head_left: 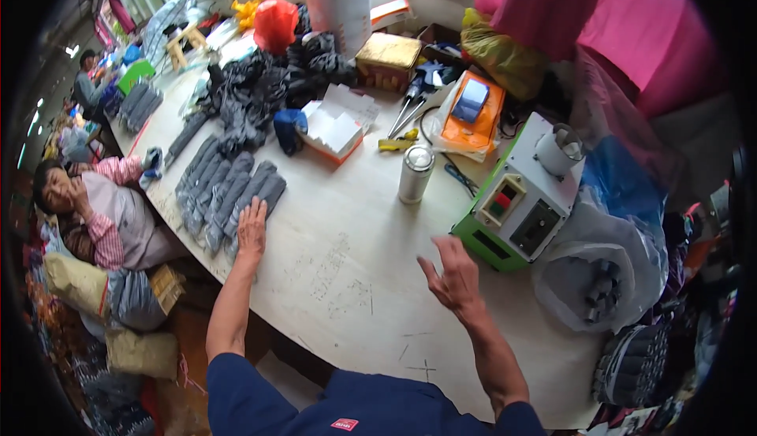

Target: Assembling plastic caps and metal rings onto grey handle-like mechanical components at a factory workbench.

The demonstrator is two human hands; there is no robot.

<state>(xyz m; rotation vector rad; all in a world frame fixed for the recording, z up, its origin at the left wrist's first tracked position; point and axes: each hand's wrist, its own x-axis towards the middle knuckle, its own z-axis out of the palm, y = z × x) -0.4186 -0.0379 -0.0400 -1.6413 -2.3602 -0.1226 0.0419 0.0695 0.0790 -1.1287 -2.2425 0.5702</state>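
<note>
While the left hand lies flat with fingers spread on the near end of the rows of grey socks at the worktop's left side, the right hand hovers open and empty, fingers loosely curled, above bare worktop near a green-and-white machine. Farther off stand a silver can, an open orange-and-white box and a gold box.

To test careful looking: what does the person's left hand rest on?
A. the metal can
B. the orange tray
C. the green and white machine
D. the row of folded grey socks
D: the left hand lies flat on the near end of the row of folded grey socks; the right hand is raised above the table.
</note>
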